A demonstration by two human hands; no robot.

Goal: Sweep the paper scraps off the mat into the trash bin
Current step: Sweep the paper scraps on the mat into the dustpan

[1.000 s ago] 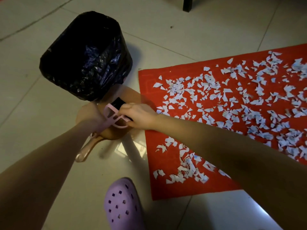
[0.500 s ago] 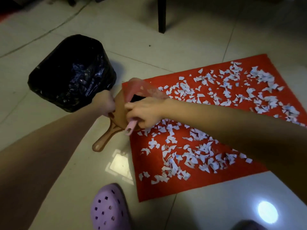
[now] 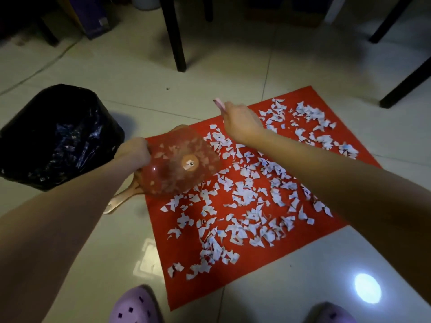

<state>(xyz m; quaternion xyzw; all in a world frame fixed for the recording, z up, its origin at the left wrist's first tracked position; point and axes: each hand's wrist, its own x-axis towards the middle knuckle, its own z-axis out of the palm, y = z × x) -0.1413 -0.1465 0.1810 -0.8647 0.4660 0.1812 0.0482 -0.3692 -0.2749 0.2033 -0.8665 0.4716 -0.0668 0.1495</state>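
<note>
A red mat (image 3: 191,290) lies on the tiled floor, strewn with several white paper scraps (image 3: 251,197). The trash bin (image 3: 58,136), lined with a black bag, stands just left of the mat. My left hand (image 3: 134,152) grips a translucent pink dustpan (image 3: 177,169) held over the mat's near-left corner, next to the bin. My right hand (image 3: 242,124) is over the mat's far edge, closed on a pink brush handle (image 3: 219,104) whose end pokes out past my fingers. The brush head is hidden.
A peach-coloured handle (image 3: 119,201) lies on the floor under the dustpan. Dark furniture legs (image 3: 175,33) stand beyond the mat, with another (image 3: 405,89) at the far right. My purple clogs (image 3: 135,306) are at the bottom edge.
My right hand has lifted the brush off the pans and moved to the mat's far edge. My left hand has raised the translucent dustpan. The view has tilted up.
</note>
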